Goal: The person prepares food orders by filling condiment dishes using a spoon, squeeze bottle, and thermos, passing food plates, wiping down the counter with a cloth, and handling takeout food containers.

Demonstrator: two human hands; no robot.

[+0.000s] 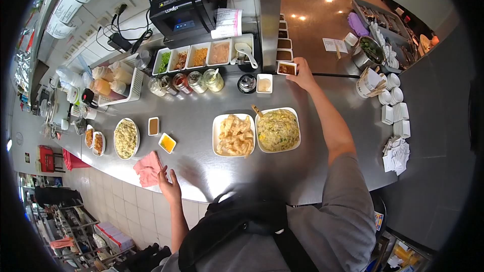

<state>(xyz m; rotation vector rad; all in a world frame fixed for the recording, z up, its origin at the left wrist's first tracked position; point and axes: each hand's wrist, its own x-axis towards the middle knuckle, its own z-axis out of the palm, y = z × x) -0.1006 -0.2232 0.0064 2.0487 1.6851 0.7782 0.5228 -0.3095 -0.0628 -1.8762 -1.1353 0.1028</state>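
Note:
My right hand (304,74) reaches to the far side of the steel counter, its fingers closed on the edge of a small white sauce dish (287,68) with reddish-brown sauce. Near the front edge, my left hand (170,185) has its fingers apart, beside a pink cloth (148,169), and holds nothing. Between my arms stand a square plate of pale fried pieces (234,136) and a square plate of fried rice (278,130) with a wooden-looking stick at its corner.
An oval rice plate (126,139) and dishes of brown sauce (153,126) and yellow sauce (167,143) sit left. Behind are glass jars (214,80), topping tubs (198,56) and a printer (184,12). A metal post (267,15) rises beside more sauce dishes (284,43).

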